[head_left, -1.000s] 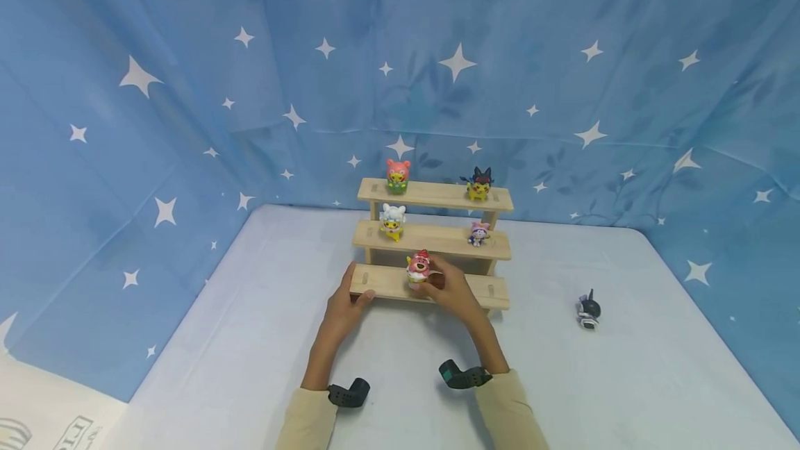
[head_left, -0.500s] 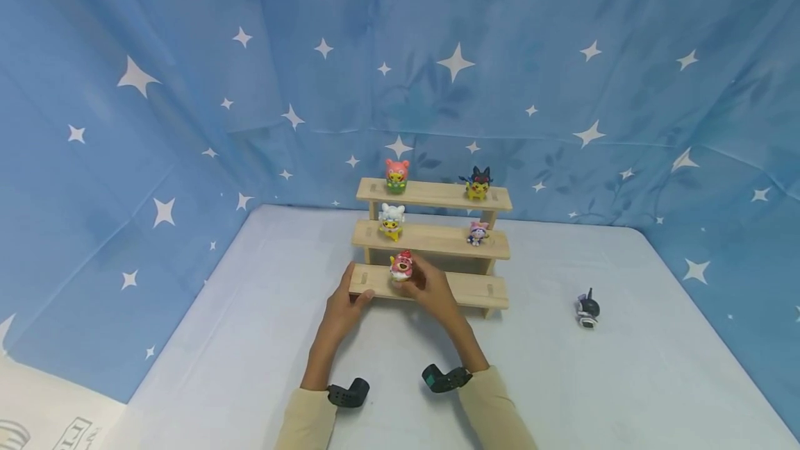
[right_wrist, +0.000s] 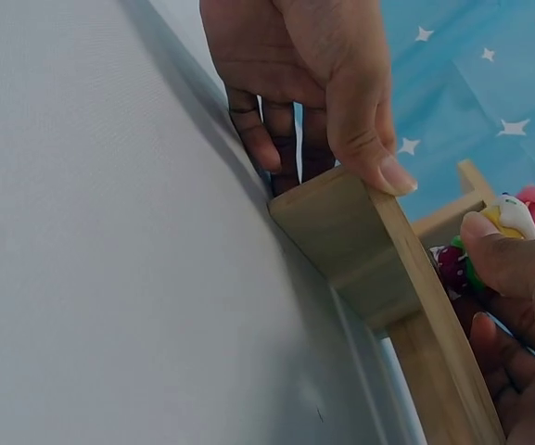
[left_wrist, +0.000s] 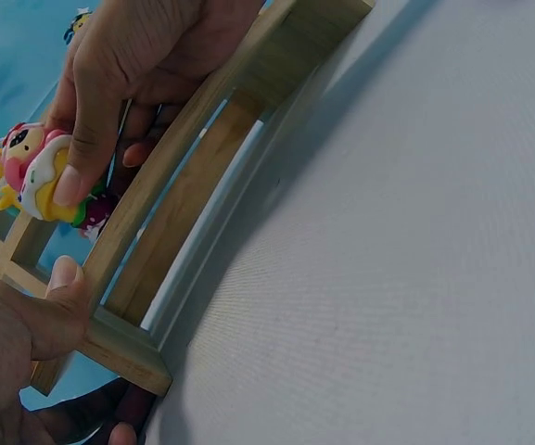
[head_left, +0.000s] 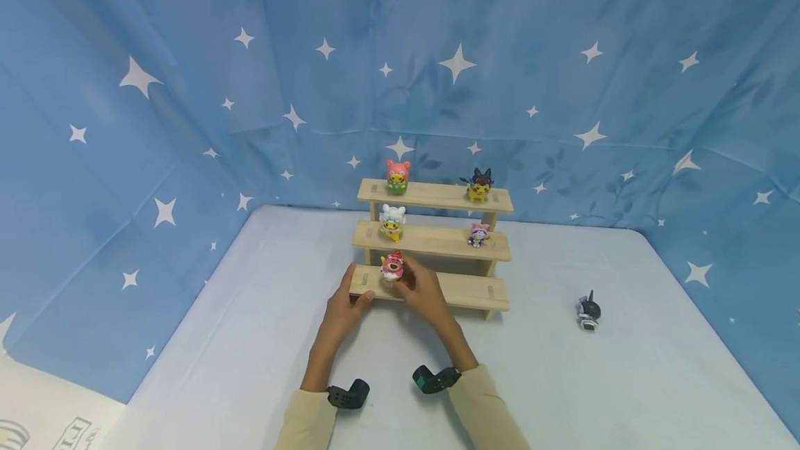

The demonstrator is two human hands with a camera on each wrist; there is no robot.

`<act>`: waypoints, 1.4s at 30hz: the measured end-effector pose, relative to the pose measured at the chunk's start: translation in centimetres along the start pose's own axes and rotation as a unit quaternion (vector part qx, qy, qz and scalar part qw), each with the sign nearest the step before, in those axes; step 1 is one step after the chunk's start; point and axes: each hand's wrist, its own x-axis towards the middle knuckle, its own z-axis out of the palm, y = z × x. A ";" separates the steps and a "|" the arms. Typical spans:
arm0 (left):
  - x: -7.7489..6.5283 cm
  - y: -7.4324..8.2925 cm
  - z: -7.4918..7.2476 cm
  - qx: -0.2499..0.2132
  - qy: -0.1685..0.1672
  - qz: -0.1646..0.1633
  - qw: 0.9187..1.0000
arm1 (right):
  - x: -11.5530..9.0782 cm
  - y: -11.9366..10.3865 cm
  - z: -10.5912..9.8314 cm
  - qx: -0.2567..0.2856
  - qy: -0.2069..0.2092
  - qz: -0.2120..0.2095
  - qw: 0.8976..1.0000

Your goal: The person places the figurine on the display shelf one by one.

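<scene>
My right hand (head_left: 428, 295) pinches a small pink figurine (head_left: 392, 266) with a red top and white-yellow lower part, between thumb and fingers. It is upright at the left part of the lowest step of a three-tier wooden display stand (head_left: 465, 288). In the left wrist view the figurine (left_wrist: 40, 171) shows at the step's front edge, its base partly hidden by the thumb. My left hand (head_left: 342, 311) grips the left end of that step, thumb on the front edge and fingers around the side, as the right wrist view also shows for the left hand (right_wrist: 309, 74).
On the top step stand a pink-hooded figurine (head_left: 397, 178) and a black-eared yellow one (head_left: 479, 186). A white-hooded figurine (head_left: 392, 223) and a small pink-purple one (head_left: 478, 235) occupy the middle step. A black-and-white figurine (head_left: 589, 312) lies on the white table (head_left: 550, 380) at right.
My right hand has moved left along the lowest step, bringing the pink figurine toward the step's left end. The left hand has kept its grip in place.
</scene>
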 end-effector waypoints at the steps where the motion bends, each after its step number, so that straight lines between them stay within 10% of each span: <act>1: 0.0 0.0 0.0 -0.002 0.000 -0.003 1.000 | 0.0 -0.1 0.0 -0.003 0.000 -0.001 1.000; 42: -0.1 -0.2 0.1 -0.008 -0.006 -0.004 1.000 | 0.0 -0.5 1.1 -0.141 0.012 0.015 0.990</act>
